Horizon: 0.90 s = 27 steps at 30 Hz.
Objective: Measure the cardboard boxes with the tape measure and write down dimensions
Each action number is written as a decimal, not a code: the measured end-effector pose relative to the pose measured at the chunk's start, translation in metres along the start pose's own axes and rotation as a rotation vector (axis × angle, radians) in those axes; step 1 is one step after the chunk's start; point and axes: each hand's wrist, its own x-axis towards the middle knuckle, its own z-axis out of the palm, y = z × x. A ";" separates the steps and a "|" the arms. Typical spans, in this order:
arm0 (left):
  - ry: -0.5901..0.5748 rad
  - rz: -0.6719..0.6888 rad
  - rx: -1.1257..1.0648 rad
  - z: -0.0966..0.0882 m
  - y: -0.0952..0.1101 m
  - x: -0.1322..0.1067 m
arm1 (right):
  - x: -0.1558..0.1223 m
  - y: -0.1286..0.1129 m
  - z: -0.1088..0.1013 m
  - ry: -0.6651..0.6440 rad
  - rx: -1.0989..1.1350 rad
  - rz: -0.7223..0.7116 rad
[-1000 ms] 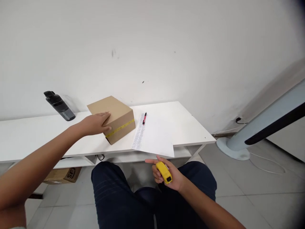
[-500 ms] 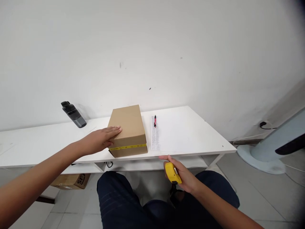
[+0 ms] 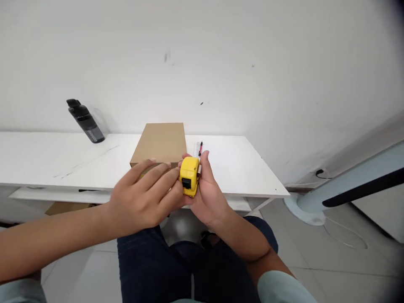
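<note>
A yellow tape measure (image 3: 189, 172) with a black catch on its face is gripped in my right hand (image 3: 210, 200), thumb up along its right side. My left hand (image 3: 148, 193) meets the case from the left, its fingers long and slightly bent against it and the thumb low beneath; the exact contact is partly hidden. Just beyond the hands, a closed brown cardboard box (image 3: 162, 141) sits on the white table (image 3: 240, 168). My left hand covers most of its front. Right of the box, a red and black pen (image 3: 200, 148) lies on a sheet with writing (image 3: 196, 149).
A dark water bottle (image 3: 86, 121) stands at the back left by the wall. Below the tabletop is a shelf (image 3: 63, 194), with another cardboard box (image 3: 66, 208) lower down. On the right a pale rounded stand (image 3: 312, 206) rests on the tiled floor near a cable.
My left hand has left the top of the box and come to the tape measure. My right hand has raised the tape measure leftward, in front of the box. The view has shifted.
</note>
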 end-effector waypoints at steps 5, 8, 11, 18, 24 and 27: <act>0.051 -0.043 0.056 -0.019 -0.012 -0.009 | -0.017 0.002 -0.002 -0.149 -0.249 -0.085; -0.100 -0.166 -0.092 -0.017 -0.012 -0.009 | -0.016 0.002 -0.003 -0.154 -0.345 -0.169; -0.295 -0.302 -0.264 -0.013 -0.010 -0.007 | -0.012 0.004 -0.002 -0.100 -0.384 -0.233; -0.323 -0.323 -0.259 -0.015 -0.022 -0.012 | -0.005 0.008 0.000 -0.154 -0.407 -0.341; -0.396 -0.373 -0.048 -0.009 -0.055 -0.026 | 0.022 -0.016 -0.017 -0.079 -0.479 -0.485; -0.429 -0.485 0.012 0.006 -0.075 -0.047 | 0.044 -0.030 -0.030 -0.039 -0.476 -0.496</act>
